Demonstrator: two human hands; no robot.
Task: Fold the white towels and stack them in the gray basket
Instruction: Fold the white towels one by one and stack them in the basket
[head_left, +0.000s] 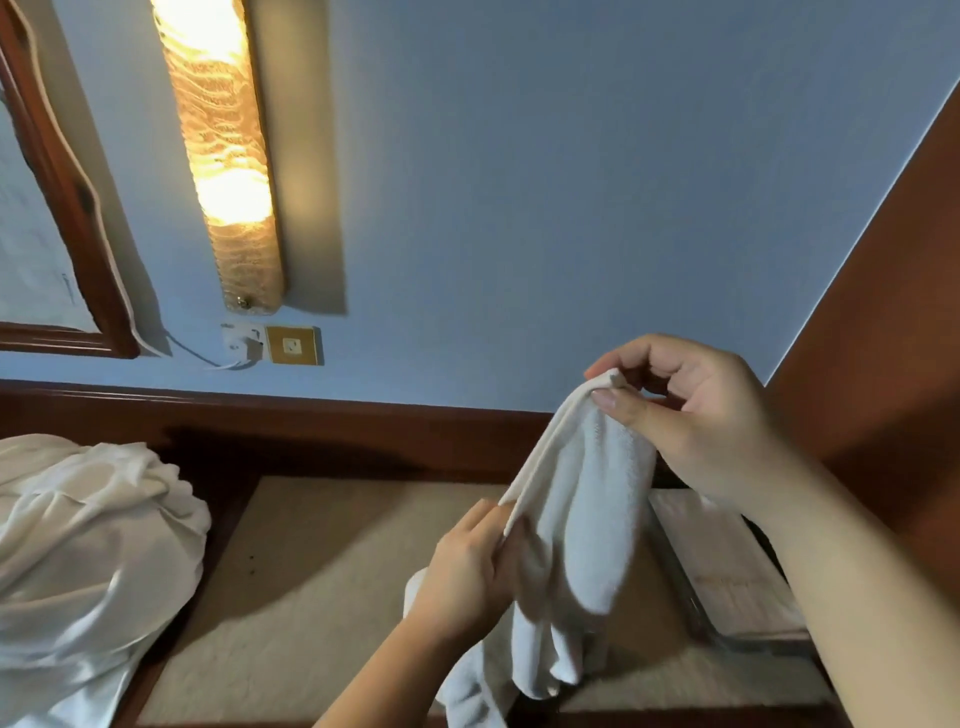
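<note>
Towel (582, 499) hangs between right hand (691, 415) pinching its corner and left hand (467, 571) gripping its edge.

Dim room; glowing wall lamp (218, 156) casts soft shadows; edges bend, slight blur.

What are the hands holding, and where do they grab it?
A white towel. The right hand pinches its top corner between thumb and fingers; the left hand grips its edge lower down. The rest hangs loose.

Up left of your hands, a lit wall lamp (221, 156) glows on the blue wall (519, 182) above wood trim (311, 405).
</note>
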